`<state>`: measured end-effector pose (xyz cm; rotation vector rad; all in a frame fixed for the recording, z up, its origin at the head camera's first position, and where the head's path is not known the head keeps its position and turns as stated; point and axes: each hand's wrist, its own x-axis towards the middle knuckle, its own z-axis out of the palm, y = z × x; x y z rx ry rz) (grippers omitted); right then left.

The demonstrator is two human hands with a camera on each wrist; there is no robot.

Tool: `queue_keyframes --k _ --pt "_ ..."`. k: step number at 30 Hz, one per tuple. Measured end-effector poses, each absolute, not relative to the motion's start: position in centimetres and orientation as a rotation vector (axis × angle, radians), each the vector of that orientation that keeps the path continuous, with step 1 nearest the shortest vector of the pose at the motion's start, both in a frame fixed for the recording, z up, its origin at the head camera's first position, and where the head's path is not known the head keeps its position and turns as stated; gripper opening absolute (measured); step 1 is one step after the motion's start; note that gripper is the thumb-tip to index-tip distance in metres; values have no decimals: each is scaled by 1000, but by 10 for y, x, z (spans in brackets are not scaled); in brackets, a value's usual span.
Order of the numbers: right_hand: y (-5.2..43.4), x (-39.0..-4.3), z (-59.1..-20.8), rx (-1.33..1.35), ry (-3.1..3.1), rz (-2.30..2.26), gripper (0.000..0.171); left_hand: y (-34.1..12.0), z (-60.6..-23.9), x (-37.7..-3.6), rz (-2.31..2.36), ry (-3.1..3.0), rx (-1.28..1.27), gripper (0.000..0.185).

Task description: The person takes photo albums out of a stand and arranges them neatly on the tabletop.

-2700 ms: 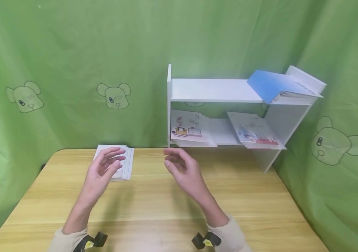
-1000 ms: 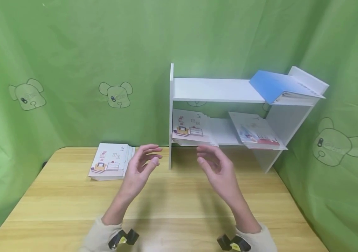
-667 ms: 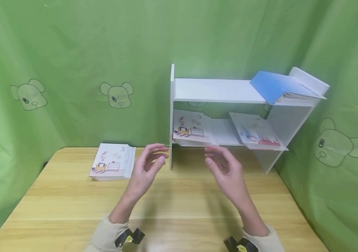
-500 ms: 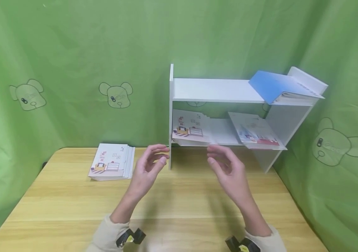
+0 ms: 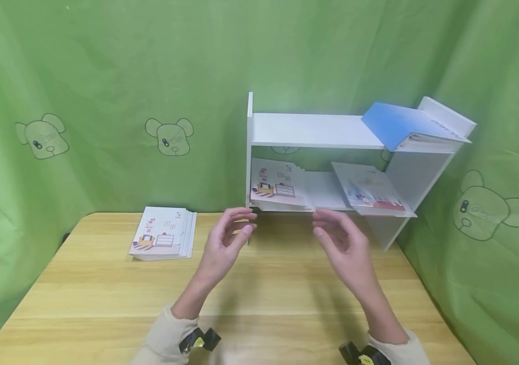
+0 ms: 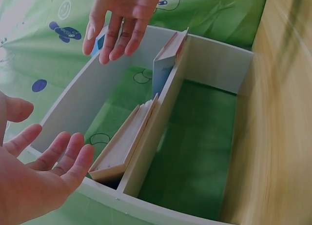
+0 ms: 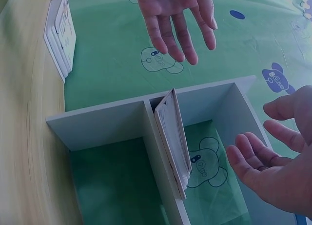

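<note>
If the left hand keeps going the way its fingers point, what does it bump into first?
Probably the white shelf: the left hand points at its left end, near the stack of booklets on the lower board. Depth is hard to judge, so that is a guess.

Left hand and right hand raised side by side, palms facing, fingers loosely spread, empty.
</note>
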<state>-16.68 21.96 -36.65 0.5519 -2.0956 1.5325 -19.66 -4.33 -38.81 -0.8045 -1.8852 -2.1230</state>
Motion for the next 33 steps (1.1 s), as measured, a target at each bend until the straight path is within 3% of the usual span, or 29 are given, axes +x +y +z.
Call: queue_keyframes --k 33 --pt "252 -163 -355 412 -2088 1466 39 -3 -375 -207 -2122 -1861 -876 35"
